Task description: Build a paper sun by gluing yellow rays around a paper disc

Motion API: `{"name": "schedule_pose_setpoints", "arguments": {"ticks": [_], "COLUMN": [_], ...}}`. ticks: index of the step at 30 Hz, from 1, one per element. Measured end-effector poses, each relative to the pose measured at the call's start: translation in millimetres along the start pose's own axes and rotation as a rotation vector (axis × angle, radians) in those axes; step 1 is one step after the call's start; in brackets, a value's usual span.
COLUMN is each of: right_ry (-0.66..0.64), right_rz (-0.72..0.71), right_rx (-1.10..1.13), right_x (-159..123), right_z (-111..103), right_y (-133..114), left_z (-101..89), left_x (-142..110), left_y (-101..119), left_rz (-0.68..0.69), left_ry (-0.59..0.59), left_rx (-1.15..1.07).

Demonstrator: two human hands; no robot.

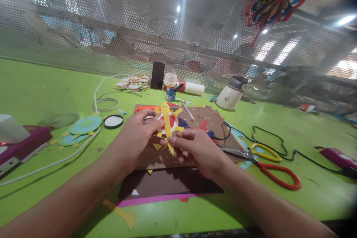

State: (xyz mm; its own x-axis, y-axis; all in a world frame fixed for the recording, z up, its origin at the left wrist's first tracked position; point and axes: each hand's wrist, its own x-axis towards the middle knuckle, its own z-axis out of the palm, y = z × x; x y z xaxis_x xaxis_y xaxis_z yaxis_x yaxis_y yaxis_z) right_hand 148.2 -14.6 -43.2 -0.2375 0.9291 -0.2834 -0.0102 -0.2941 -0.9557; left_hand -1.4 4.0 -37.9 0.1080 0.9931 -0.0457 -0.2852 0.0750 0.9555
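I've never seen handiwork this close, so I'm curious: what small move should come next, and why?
Probably a gentle press of the yellow strip against the red and white disc. The strip lies across the disc's face, the left hand holds the disc, and the right hand pinches the strip's lower end. Whether it is already stuck, I cannot tell.

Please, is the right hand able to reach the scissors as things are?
Probably yes: the scissors lie close beside the right hand, handles uncovered, though its fingers pinch the yellow paper strip.
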Motion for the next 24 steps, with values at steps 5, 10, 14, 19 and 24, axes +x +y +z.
{"name": "schedule_pose_setpoints", "arguments": {"ticks": [5, 10, 14, 19, 24], "right_ry": [-0.013, -0.019, -0.008, -0.002, 0.001], "right_rz": [-0.004, -0.009, -0.005, 0.003, 0.003], "right_rx": [0.012, 0.006, 0.004, -0.008, -0.020], "right_x": [1.9, 2.6, 1.8, 1.5, 0.9], "right_z": [-1.0, -2.1, -1.7, -0.3, 0.2], "right_y": [1.2, 1.8, 2.5, 2.8, 0.8], "left_z": [2.3, 3.4, 2.2, 0.9, 0.7], "left_x": [-0.5, 0.3, 1.0, 3.1, 4.1], "left_y": [2.6, 2.2, 0.8, -0.4, -1.6], "left_rz": [-0.037, -0.023, -0.013, -0.013, -0.018], "left_ry": [0.024, 0.024, 0.008, 0.004, 0.023], "left_rx": [0.057, 0.070, 0.070, 0.089, 0.094]}}
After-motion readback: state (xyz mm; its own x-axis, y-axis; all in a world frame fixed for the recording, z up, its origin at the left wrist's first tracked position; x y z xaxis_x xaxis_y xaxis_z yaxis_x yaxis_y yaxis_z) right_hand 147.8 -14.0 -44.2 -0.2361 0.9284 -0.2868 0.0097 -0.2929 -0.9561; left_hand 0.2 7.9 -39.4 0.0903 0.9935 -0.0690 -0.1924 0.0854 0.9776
